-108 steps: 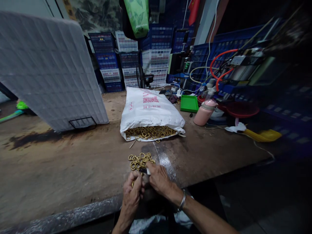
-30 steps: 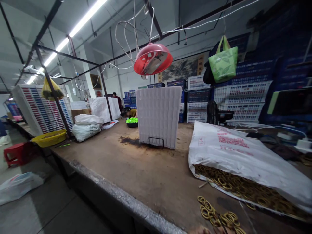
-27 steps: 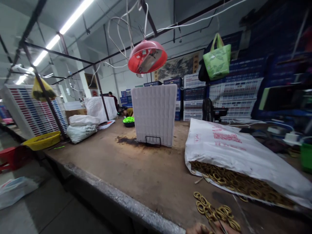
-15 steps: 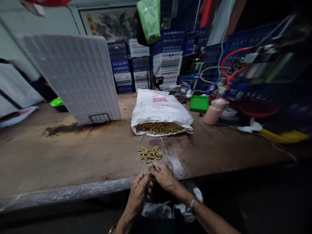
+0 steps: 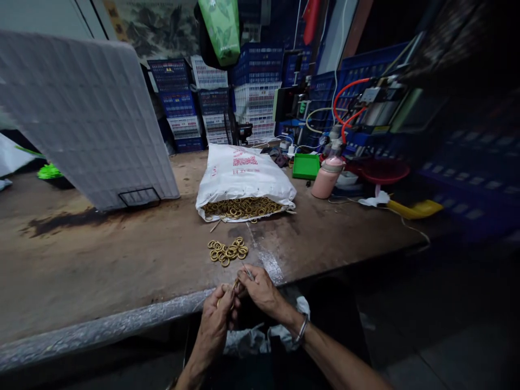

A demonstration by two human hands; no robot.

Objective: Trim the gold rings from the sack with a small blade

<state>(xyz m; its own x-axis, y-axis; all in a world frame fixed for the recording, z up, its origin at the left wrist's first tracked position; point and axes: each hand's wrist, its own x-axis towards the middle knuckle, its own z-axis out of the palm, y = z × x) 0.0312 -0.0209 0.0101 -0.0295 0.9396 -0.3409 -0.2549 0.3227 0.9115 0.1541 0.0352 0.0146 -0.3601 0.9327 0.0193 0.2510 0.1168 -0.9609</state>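
Note:
At the table's front edge, my left hand [image 5: 217,311] is closed on a brass ring [image 5: 236,284], pinched between thumb and fingers. Part of what looks like another ring shows in its curled fingers. My right hand [image 5: 262,291] grips a slim, pointed metal tool [image 5: 248,273], whose exact kind is too small to tell; its fingertips meet the left hand's at the ring. Just beyond both hands lies a small pile of brass rings [image 5: 227,252]. Behind it a white woven sack [image 5: 247,181] lies on its side, its mouth full of similar rings [image 5: 244,208].
A tall pale ribbed panel [image 5: 93,119] stands on the table [image 5: 122,260] at left. Right of the sack are a green tray [image 5: 306,166], a pink bottle [image 5: 327,179], a red dish [image 5: 384,170] and a yellow object [image 5: 416,209]. Stacked crates [image 5: 260,100] fill the back.
The view has swung right, so everything sits further left. Both hands stay together at the table edge; the ring and the tool's tip now show more plainly between them.

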